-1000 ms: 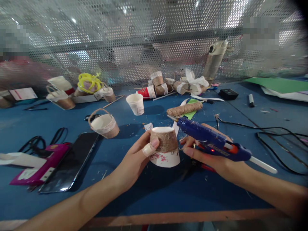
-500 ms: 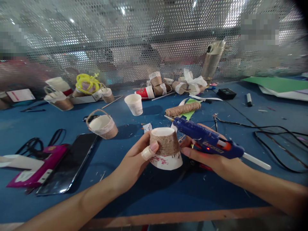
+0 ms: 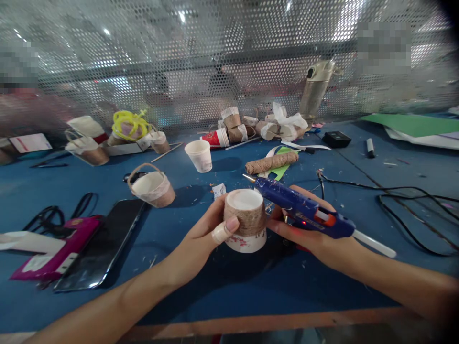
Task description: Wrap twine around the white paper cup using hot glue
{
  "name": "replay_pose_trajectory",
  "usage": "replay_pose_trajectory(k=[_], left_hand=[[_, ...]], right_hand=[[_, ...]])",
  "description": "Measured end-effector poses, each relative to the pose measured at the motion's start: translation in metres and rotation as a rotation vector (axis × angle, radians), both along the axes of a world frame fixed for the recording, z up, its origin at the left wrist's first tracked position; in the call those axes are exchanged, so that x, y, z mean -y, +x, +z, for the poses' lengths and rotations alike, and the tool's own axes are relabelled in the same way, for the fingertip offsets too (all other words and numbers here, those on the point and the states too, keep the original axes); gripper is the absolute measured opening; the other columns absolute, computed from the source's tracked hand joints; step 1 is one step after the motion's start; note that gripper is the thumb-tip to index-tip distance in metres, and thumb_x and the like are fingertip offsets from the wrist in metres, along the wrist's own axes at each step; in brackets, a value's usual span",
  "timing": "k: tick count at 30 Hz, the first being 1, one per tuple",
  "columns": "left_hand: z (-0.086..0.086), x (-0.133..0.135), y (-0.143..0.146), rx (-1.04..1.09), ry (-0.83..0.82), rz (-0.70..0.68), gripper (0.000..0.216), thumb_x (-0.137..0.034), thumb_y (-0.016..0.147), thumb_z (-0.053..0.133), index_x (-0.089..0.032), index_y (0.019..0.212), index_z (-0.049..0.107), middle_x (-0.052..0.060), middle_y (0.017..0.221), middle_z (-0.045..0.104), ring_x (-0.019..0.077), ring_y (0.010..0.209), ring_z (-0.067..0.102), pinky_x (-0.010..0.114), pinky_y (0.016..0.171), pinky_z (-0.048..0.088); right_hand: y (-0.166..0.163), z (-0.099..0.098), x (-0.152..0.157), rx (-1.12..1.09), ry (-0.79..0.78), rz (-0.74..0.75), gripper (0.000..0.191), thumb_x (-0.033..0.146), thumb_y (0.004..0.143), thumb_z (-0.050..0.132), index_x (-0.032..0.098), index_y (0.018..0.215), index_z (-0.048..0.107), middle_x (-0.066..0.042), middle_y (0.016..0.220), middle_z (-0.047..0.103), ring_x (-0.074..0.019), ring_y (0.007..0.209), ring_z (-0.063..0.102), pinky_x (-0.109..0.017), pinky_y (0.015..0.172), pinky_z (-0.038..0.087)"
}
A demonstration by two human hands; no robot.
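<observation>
Upside down above the blue table, a paper cup (image 3: pixel 246 220) has brown twine wound around the part near its base, while a printed floral band shows below. My left hand (image 3: pixel 211 227) is closed around the cup's left side, its thumb with a bandage-like wrap pressed on the twine. A blue hot glue gun (image 3: pixel 304 205) is held in my right hand (image 3: pixel 304 229), nozzle pointing left past the cup's far side. A red light glows on the gun, and a white glue stick (image 3: pixel 375 243) sticks out of its rear. My right fingertips are close to the cup's right side.
A roll of twine (image 3: pixel 271 163) lies beyond the glue gun. Left of it stand a white paper cup (image 3: pixel 199 155) and a small twine-wrapped basket (image 3: pixel 153 188). A phone (image 3: pixel 103 243) lies at left; black cables (image 3: pixel 412 200) run across the right.
The cup has tipped so more of its base faces me. The glue gun has shifted slightly left and its nozzle sits a little lower. Both grips are kept.
</observation>
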State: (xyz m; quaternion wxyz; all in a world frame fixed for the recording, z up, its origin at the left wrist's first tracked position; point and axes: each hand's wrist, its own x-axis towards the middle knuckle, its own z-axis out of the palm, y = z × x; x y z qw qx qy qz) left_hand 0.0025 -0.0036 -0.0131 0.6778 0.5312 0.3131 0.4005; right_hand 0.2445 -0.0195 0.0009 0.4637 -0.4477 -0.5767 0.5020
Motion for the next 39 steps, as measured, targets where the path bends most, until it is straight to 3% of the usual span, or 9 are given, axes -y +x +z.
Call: replay_pose_trajectory(k=[4, 12, 17, 21, 25, 28, 33, 39], left_hand=[[-0.001, 0.0, 0.001, 0.01, -0.059, 0.009, 0.043, -0.046, 0.099, 0.065, -0.036, 0.141, 0.064, 0.0, 0.157, 0.058, 0.0339, 0.152, 0.04, 0.049, 0.125, 0.028], [0.008, 0.002, 0.009, -0.036, -0.073, 0.073, 0.044, -0.043, 0.086, 0.08, -0.031, 0.127, 0.072, 0.003, 0.134, 0.074, 0.0316, 0.132, 0.061, 0.037, 0.105, 0.048], [0.016, 0.001, 0.009, 0.064, -0.211, 0.122, 0.052, -0.047, 0.08, 0.082, -0.025, 0.127, 0.073, 0.007, 0.123, 0.078, 0.0331, 0.117, 0.069, 0.036, 0.092, 0.054], [0.027, -0.002, 0.011, 0.17, -0.276, 0.115, 0.042, -0.044, 0.082, 0.08, -0.022, 0.117, 0.078, 0.008, 0.117, 0.08, 0.0324, 0.115, 0.071, 0.037, 0.092, 0.055], [0.026, -0.003, 0.013, 0.186, -0.273, 0.089, 0.039, -0.049, 0.087, 0.076, -0.023, 0.116, 0.079, 0.007, 0.111, 0.082, 0.0275, 0.107, 0.073, 0.034, 0.091, 0.056], [0.021, -0.002, 0.013, 0.15, -0.278, 0.148, 0.039, -0.047, 0.083, 0.081, -0.023, 0.114, 0.079, 0.005, 0.107, 0.082, 0.0242, 0.101, 0.074, 0.031, 0.09, 0.056], [0.02, -0.002, 0.009, 0.132, -0.253, 0.208, 0.049, -0.048, 0.077, 0.085, -0.022, 0.117, 0.078, 0.005, 0.102, 0.082, 0.0237, 0.097, 0.074, 0.03, 0.087, 0.056], [0.022, -0.006, 0.003, 0.148, -0.182, 0.275, 0.049, -0.051, 0.081, 0.081, -0.02, 0.119, 0.075, 0.009, 0.113, 0.081, 0.0263, 0.101, 0.074, 0.035, 0.089, 0.057]], right_hand=[[-0.002, -0.003, -0.001, -0.028, -0.001, -0.022, 0.026, 0.021, 0.076, 0.089, 0.025, 0.085, 0.066, 0.007, 0.075, 0.069, -0.0085, 0.063, 0.06, -0.019, 0.06, 0.051], [0.001, -0.004, 0.001, 0.091, 0.123, -0.007, 0.016, 0.03, 0.086, 0.083, 0.028, 0.089, 0.067, 0.005, 0.08, 0.068, -0.0112, 0.069, 0.063, -0.023, 0.063, 0.052], [0.001, -0.004, -0.002, 0.107, 0.114, -0.064, 0.015, 0.033, 0.086, 0.083, 0.028, 0.087, 0.069, 0.002, 0.084, 0.07, -0.0142, 0.072, 0.065, -0.026, 0.063, 0.055], [0.002, -0.006, -0.003, 0.136, 0.137, -0.073, 0.012, 0.032, 0.088, 0.081, 0.029, 0.091, 0.07, 0.001, 0.09, 0.071, -0.0157, 0.078, 0.067, -0.026, 0.061, 0.054], [0.003, -0.007, -0.002, 0.146, 0.191, -0.017, 0.01, 0.029, 0.09, 0.08, 0.029, 0.094, 0.071, 0.0, 0.096, 0.074, -0.0178, 0.09, 0.072, -0.028, 0.073, 0.058], [0.005, -0.007, 0.0, 0.134, 0.24, 0.035, 0.012, 0.027, 0.091, 0.08, 0.029, 0.099, 0.071, 0.001, 0.1, 0.075, -0.0178, 0.096, 0.073, -0.028, 0.081, 0.059], [0.009, -0.005, 0.0, 0.221, 0.363, 0.096, 0.015, 0.025, 0.089, 0.081, 0.027, 0.096, 0.067, 0.0, 0.099, 0.075, -0.0166, 0.084, 0.072, -0.029, 0.072, 0.056], [0.011, -0.003, -0.005, 0.241, 0.492, 0.208, 0.025, 0.024, 0.088, 0.08, 0.024, 0.082, 0.056, -0.002, 0.098, 0.07, -0.0191, 0.087, 0.07, -0.034, 0.078, 0.055]])
